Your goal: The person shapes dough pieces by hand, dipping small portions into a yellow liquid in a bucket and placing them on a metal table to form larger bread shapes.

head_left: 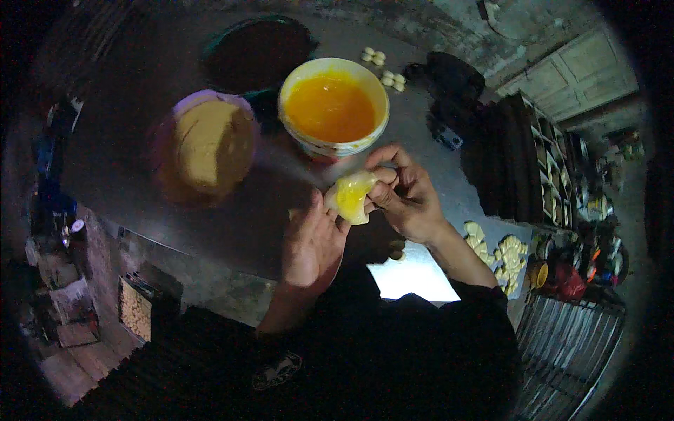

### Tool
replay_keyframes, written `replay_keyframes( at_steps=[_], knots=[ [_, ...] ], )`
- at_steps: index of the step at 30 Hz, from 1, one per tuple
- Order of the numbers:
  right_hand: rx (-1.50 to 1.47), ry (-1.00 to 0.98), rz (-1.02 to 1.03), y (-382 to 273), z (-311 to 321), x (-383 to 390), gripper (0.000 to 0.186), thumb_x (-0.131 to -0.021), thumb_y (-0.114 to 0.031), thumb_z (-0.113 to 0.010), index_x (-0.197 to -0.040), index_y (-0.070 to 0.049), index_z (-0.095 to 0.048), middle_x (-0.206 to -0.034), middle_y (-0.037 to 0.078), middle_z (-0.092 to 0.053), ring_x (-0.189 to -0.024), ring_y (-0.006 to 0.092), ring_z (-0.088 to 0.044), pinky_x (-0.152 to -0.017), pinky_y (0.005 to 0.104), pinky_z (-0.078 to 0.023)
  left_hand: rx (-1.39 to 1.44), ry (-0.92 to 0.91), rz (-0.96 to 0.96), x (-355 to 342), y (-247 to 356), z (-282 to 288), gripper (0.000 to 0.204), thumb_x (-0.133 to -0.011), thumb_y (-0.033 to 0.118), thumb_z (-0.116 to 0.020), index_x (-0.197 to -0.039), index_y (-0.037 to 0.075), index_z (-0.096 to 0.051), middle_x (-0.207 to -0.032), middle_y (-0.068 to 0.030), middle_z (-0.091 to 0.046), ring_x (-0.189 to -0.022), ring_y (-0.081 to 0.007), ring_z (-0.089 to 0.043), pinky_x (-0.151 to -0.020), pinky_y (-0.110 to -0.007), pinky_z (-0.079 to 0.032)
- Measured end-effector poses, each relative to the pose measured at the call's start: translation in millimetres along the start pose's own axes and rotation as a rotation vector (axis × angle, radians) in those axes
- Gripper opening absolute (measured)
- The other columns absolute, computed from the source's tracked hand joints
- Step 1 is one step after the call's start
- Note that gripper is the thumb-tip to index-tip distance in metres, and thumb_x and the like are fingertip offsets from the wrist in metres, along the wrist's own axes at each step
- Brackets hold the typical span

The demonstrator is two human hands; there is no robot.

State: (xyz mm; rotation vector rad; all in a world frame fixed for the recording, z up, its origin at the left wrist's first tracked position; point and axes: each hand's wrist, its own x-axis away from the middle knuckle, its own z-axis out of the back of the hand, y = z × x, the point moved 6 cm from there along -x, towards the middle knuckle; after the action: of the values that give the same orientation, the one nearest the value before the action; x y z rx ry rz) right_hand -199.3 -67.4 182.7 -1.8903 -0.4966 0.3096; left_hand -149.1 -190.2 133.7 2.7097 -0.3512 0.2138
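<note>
Dough piece (358, 215), nearside of white bowl (384, 112).
I see the right hand (408, 196) pinching its edge, the left hand (312, 242) open beneath; overpinching could, I judge, tear it, spilling yellow filling (351, 193).

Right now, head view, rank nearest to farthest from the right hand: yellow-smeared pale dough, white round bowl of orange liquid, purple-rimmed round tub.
1. Yellow-smeared pale dough: held by the right hand.
2. White round bowl: ahead, left.
3. Purple-rimmed round tub: farther left.
</note>
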Motion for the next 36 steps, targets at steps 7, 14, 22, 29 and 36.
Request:
replay_keyframes(
  at_steps=[7, 14, 22, 29, 36],
  knots=[
    [0.491, -0.072, 0.340, -68, 30, 96, 0.052, -0.080, -0.010, -0.078, -0.127, 0.000, -0.058, -0.125, 0.014, -0.060, -0.114, 0.0201, -0.060, -0.091, 0.0348, -0.053, -0.098, -0.180, -0.125, 38, -61, -70, 0.047, -0.099, 0.022, -0.054, -0.137, -0.003, -0.046, -0.142, -0.0146, -0.046, -0.133, -0.0235, -0.043, -0.113, -0.041, -0.033],
    [0.797, 0.117, 0.656, -102, 64, 206, 0.025, -0.074, 0.000, -0.076, -0.098, -0.001, -0.068, -0.123, 0.018, -0.061, -0.106, 0.0304, -0.064, -0.085, 0.0365, -0.054, -0.364, -0.288, -0.227, 67, -150, -109, 0.041, -0.089, 0.000, -0.063, -0.129, -0.001, -0.055, -0.148, -0.0164, -0.040, -0.138, -0.0251, -0.038, -0.113, -0.042, -0.032],
    [1.431, 0.010, 0.907, -124, 67, 297, 0.037, -0.068, -0.007, -0.080, -0.103, -0.001, -0.070, -0.116, 0.013, -0.065, -0.095, 0.0246, -0.064, -0.078, 0.0335, -0.056, -0.247, -0.142, -0.057, 82, -219, -112, 0.019, -0.094, 0.002, -0.059, -0.111, -0.001, -0.065, -0.113, -0.0127, -0.066, -0.105, -0.0192, -0.062, -0.090, -0.034, -0.050],
    [1.035, -0.043, 0.645, -133, 87, 304, 0.022, -0.072, -0.012, -0.078, -0.092, -0.007, -0.070, -0.086, 0.006, -0.062, -0.086, 0.0256, -0.058, -0.071, 0.0358, -0.049, -1.335, -0.104, -0.454, 110, -204, -149, 0.012, -0.087, -0.005, -0.065, -0.098, -0.005, -0.070, -0.087, -0.0066, -0.070, -0.078, -0.0066, -0.061, -0.069, -0.022, -0.049],
    [0.875, 0.041, 0.579, -137, 65, 262, 0.025, -0.072, -0.015, -0.082, -0.095, -0.010, -0.072, -0.087, 0.005, -0.066, -0.079, 0.0191, -0.060, -0.069, 0.0321, -0.045, -0.991, -0.627, -0.468, 92, -164, -160, 0.030, -0.083, 0.002, -0.073, -0.112, -0.003, -0.069, -0.111, -0.0197, -0.069, -0.101, -0.0208, -0.068, -0.085, -0.031, -0.054]
  ],
)
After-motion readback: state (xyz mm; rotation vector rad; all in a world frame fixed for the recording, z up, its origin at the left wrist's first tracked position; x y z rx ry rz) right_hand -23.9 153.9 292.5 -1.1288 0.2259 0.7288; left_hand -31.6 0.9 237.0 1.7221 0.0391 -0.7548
